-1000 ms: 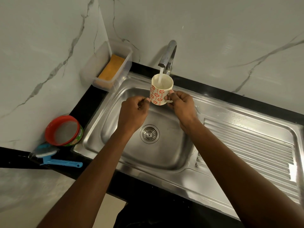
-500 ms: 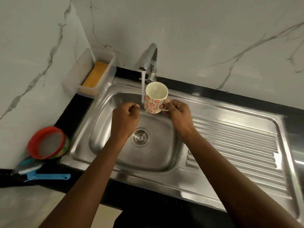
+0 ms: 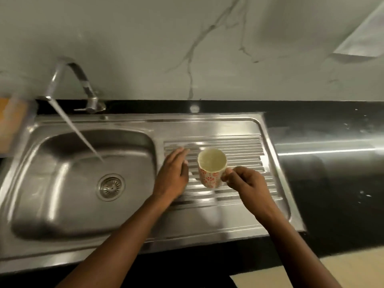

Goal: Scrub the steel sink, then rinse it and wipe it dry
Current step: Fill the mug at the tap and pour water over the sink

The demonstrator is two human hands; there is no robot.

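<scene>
The steel sink (image 3: 62, 215) has its basin on the left and a ribbed drainboard (image 3: 239, 210) on the right. Water streams from the tap (image 3: 76, 80) into the basin, beside the drain (image 3: 110, 187). My right hand (image 3: 246, 181) grips the handle of a cream mug (image 3: 211, 168) with red flowers, upright over the drainboard and holding water. My left hand (image 3: 173, 173) hovers just left of the mug with fingers straight, holding nothing.
A black counter (image 3: 332, 163) runs to the right of the sink and along the back. A marbled wall (image 3: 187, 48) rises behind. At the far left edge shows a blurred clear container with an orange sponge (image 3: 10, 119).
The mug has moved from under the tap rightward to over the drainboard. My left hand followed and opened its fingers. The view swung right; the tap still runs.
</scene>
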